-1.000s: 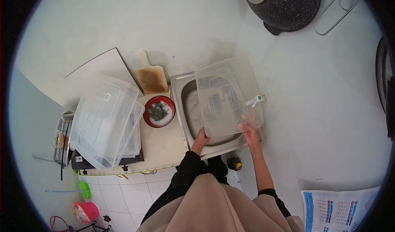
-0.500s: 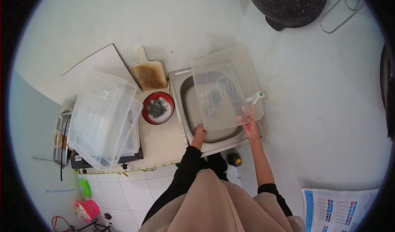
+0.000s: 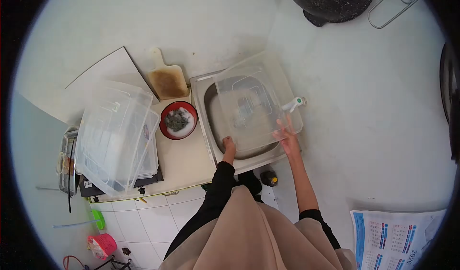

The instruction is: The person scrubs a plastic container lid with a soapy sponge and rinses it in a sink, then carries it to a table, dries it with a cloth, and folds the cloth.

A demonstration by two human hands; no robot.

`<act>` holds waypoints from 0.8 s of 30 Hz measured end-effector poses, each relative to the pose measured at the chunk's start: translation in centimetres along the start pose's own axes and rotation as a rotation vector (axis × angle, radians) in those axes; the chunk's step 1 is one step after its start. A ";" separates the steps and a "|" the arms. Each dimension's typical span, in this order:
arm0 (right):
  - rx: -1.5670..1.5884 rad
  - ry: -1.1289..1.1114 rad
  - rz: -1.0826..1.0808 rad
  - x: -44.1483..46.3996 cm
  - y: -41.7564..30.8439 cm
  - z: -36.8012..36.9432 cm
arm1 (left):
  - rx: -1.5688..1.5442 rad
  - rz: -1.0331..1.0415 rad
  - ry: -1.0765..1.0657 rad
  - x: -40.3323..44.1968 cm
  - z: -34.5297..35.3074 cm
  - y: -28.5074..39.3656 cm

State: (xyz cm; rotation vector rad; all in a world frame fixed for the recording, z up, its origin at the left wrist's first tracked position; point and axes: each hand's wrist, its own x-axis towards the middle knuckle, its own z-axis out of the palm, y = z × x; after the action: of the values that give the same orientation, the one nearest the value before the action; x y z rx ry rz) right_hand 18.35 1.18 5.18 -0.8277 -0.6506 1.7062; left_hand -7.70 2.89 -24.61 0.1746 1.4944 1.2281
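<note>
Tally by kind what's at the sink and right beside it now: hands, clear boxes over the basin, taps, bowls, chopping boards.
Hands: 2 (left hand, right hand)
Clear box: 1
Tap: 1
Red bowl: 1
Chopping board: 1
Total: 6

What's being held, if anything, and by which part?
The tub over the sink, by its near right corner, in the right hand; the left hand's grip is unclear.

Far right: speckled pan (image 3: 335, 0) cut off by top edge. Right: dark round object (image 3: 446, 80) cut off by view's rim. Near right: calendar (image 3: 390, 236) ran out of view; we couldn't read smallest print. Left: stacked boxes (image 3: 112, 136) hid most of black appliance (image 3: 155, 178). Middle: we couldn't tell whether left hand (image 3: 229, 146) touched clear box (image 3: 256, 126).
</note>
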 end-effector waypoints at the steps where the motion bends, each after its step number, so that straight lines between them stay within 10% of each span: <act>1: -0.014 -0.027 -0.009 -0.1 0.0 -0.1 | 0.120 0.082 0.036 -2.3 0.6 1.2; 4: 0.020 0.007 -0.041 -0.1 0.1 0.0 | 0.484 0.323 0.169 -7.0 2.6 5.0; 7: 0.030 0.010 -0.044 0.0 0.1 -0.4 | 0.215 -0.121 0.222 -5.1 2.4 4.4; 9: 0.026 0.004 -0.033 -0.1 -0.1 -0.1 | -0.249 0.077 -0.214 -0.3 0.9 -0.2; 13: 0.021 0.009 -0.016 -0.3 -0.2 0.3 | 0.001 0.012 -0.031 -6.5 2.9 5.8; 18: 0.114 0.005 0.041 0.2 1.6 -0.2 | -0.791 -0.180 -0.701 -15.3 2.4 16.2; 24: 0.217 0.023 0.075 -0.4 5.6 0.0 | -0.474 0.083 -0.927 -18.1 1.3 22.1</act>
State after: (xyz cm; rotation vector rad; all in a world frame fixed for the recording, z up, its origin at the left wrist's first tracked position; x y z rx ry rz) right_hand 15.13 -0.69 0.98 -0.7244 -0.4146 1.7955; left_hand -11.29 1.10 3.74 0.4189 0.3896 1.2724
